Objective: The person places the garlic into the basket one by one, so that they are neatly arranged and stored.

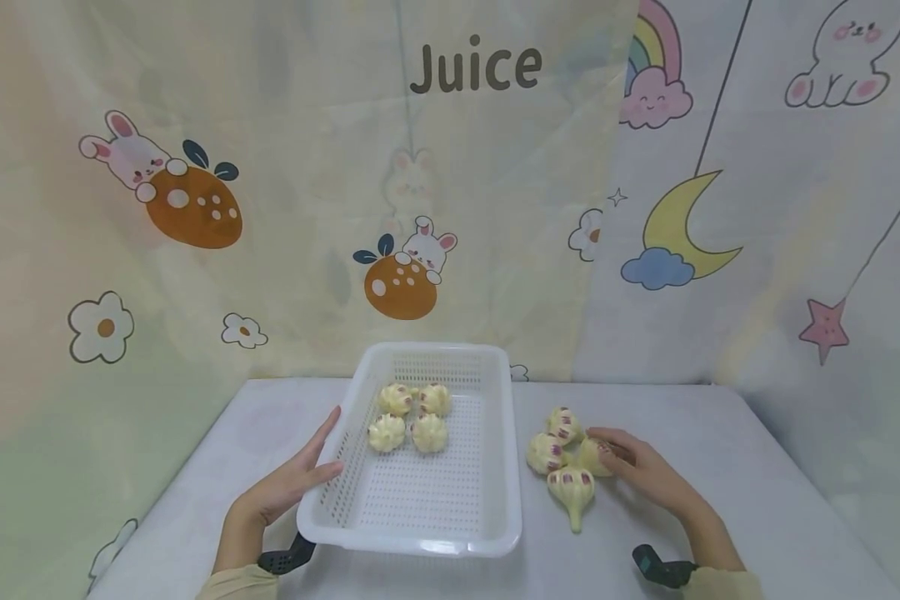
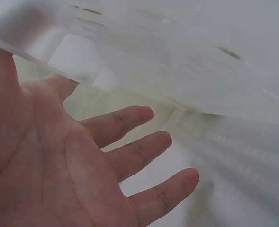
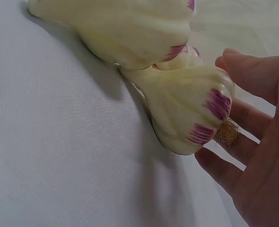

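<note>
1. The garlic bulb [image 3: 191,104] I'm at lies on its side on the bench [image 1: 727,467], right of the basket. Its glossy, painted-looking skin suggests a model: I'd expect it light, stiff, a little slippery and hard to bruise.
2. The swollen body is the place to take hold; the stem [image 3: 139,78] tapers too thin, and the root tuft [image 3: 228,131] looks loose and brittle.
3. My right hand [image 1: 645,471] has its fingers [image 3: 220,170] curled around the bulb's root end; how hard they press, I can't tell.
4. Crowded just beside it are three more bulbs: one far [image 1: 564,425], one left [image 1: 546,454] and one near [image 1: 572,487], its stem pointing towards me.
5. Further left stands the white basket [image 1: 412,546], with four bulbs [image 1: 430,433] clustered inside, towards the far left.
6. My left hand [image 1: 288,487] holds nothing, its fingers spread beside the basket's left wall; whether they touch it is unclear.
7. Behind hangs a cartoon-printed cloth [image 1: 307,208].
</note>
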The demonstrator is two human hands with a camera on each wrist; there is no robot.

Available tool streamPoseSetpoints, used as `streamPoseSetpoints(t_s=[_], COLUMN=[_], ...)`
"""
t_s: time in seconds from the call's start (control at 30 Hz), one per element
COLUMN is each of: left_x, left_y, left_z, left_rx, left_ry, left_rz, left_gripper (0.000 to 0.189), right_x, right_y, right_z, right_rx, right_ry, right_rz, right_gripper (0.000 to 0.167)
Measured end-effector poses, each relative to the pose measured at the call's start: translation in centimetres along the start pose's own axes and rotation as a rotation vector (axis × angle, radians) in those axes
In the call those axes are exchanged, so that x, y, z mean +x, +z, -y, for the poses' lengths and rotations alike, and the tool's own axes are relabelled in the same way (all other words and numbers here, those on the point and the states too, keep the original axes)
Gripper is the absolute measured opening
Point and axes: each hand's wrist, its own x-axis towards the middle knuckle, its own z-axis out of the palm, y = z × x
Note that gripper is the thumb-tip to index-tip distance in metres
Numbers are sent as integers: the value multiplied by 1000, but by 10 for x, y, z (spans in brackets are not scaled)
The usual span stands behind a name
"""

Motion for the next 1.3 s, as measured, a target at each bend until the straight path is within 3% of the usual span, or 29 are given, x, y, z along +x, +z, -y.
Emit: streamPoseSetpoints(t_s=[0.2, 0.47, 0.73, 1.0, 1.3], left_x=[-1, 0, 0, 1, 0], left_y=[1, 0, 0, 0, 0], left_z=[-1, 0, 0, 1, 2], left_rx=[-4, 8, 10, 3, -23], left_ry=[7, 5, 3, -1, 12], left_rz=[1, -3, -4, -4, 10], left_gripper=[88, 87, 87, 85, 86], right_x=[0, -6, -15, -22, -23], right_y=[-1, -10, -27, -41, -42], right_z=[0, 5, 14, 10, 5], right_rx=[-23, -77, -165, -174, -130], right_ry=[15, -49, -63, -28, 42], right_rz=[6, -20, 32, 105, 101], right_gripper=[43, 38, 40, 46, 46])
